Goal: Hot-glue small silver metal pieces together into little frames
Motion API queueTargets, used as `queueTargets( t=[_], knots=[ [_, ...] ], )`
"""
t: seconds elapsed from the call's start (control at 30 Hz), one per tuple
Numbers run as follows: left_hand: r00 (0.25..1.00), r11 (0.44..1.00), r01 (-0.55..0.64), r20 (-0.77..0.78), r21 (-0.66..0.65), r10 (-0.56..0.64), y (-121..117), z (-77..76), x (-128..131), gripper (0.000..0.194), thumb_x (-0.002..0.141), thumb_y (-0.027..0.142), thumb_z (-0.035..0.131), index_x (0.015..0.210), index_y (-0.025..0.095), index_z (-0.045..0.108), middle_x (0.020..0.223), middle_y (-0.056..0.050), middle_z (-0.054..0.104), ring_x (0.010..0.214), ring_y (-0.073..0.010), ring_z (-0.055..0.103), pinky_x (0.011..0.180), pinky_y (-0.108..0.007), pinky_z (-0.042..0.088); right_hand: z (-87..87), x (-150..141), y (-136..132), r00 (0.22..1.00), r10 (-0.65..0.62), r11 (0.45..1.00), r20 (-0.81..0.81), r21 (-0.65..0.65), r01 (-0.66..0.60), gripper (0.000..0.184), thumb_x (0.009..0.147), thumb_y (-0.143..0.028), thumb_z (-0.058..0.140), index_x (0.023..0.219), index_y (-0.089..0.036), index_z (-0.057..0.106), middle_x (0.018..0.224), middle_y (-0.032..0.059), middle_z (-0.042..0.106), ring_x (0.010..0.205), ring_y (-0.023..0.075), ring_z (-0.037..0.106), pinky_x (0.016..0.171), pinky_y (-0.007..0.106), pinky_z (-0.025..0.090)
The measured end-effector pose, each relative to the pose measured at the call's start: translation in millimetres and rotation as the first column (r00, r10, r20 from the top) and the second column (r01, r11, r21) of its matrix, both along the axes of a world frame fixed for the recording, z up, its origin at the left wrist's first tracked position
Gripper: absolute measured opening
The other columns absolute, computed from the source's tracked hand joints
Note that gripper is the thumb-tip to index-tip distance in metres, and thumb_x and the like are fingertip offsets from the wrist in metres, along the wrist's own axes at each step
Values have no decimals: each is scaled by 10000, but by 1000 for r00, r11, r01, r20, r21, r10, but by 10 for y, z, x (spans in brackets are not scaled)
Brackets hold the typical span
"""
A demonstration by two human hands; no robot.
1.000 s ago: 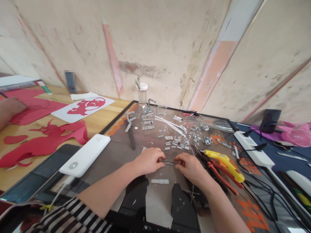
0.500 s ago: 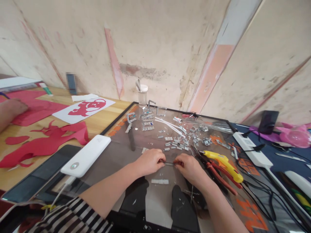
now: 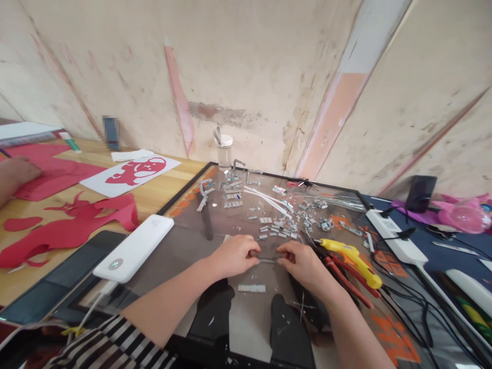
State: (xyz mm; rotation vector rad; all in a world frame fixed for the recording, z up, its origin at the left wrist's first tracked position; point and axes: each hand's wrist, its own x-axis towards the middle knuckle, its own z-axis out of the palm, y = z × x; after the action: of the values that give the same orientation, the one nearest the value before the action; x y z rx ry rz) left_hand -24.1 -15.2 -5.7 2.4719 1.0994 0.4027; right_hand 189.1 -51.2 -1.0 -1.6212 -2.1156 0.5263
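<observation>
Between my two hands runs a thin grey strip (image 3: 268, 260) held just above the dark glass tabletop (image 3: 184, 241). My left hand (image 3: 236, 256) pinches its left end, and my right hand (image 3: 302, 262) pinches the other end with thumb and forefinger. Closer to me lies a flat, pale grey segmented strip (image 3: 251, 288), touched by neither hand. Beyond my fingers, small grey cut pieces (image 3: 279, 228) are scattered on the glass. Red-handled pliers (image 3: 349, 279) and a yellow glue gun (image 3: 353, 259) rest right beside my right hand.
A white power bank (image 3: 134, 248) and a dark tablet (image 3: 61, 277) lie left. A lidded jar (image 3: 225, 151) stands at the back by the wall. Power strip (image 3: 397, 238) and cables are right. Another person's hand (image 3: 19, 177) rests on red paper (image 3: 57, 164) at far left.
Both hands keep hold of the strip in nearly the same place. The whole view has shifted very slightly; nothing else visibly moved.
</observation>
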Motion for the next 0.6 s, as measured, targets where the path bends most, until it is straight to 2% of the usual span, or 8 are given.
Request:
queueTargets(
  t=[0.1,0.17,0.33,0.4,0.43,0.5,0.6],
  knots=[
    [1000,1000,-10,23,-12,10,7,11,-30,165,754,252,609,900,197,664,820,-4,632,740,-141,583,673,-229,409,106,164,11,992,-115,991,-59,61,118,197,723,-205,556,870,-163,681,735,36,670,664,164,605,653,263,462],
    [1000,1000,7,21,-7,-7,10,5,-40,147,748,264,615,870,198,665,814,-4,629,732,-141,581,680,-233,408,180,324,4,970,-236,965,-59,104,241,204,726,-249,550,865,-175,680,756,35,683,677,174,617,664,275,469],
    [1000,1000,22,9,6,-22,9,-4,-38,126,741,264,610,835,198,661,804,-7,624,725,-147,578,656,-238,393,249,912,-142,859,-511,845,-30,168,508,267,759,-333,499,873,-169,676,871,87,706,794,227,641,735,321,458],
    [1000,1000,22,6,16,-22,4,2,-37,129,742,268,605,838,202,660,802,-6,623,722,-148,576,649,-240,386,229,1180,-234,779,-621,782,83,124,611,268,742,-372,514,847,-192,683,864,86,710,801,250,642,724,333,447],
    [1000,1000,22,4,20,-22,0,7,-38,129,742,272,603,836,204,659,801,-4,623,718,-148,575,645,-240,383,215,1300,-277,752,-643,765,143,85,638,279,733,-394,520,843,-198,686,857,92,713,804,265,644,702,337,444],
    [1000,999,24,0,25,-24,-8,17,-38,124,739,271,602,829,206,658,798,-1,624,710,-147,573,637,-241,377,184,1484,-343,751,-639,766,166,54,640,283,710,-394,543,822,-183,696,811,105,717,787,284,648,681,342,437],
    [1000,999,28,-9,27,-28,-12,27,-38,116,730,256,602,816,203,658,800,-1,626,703,-145,572,632,-241,374,127,1590,-371,799,-582,807,151,-19,591,242,680,-370,567,766,-193,707,737,58,724,719,256,657,622,304,432]
  ],
)
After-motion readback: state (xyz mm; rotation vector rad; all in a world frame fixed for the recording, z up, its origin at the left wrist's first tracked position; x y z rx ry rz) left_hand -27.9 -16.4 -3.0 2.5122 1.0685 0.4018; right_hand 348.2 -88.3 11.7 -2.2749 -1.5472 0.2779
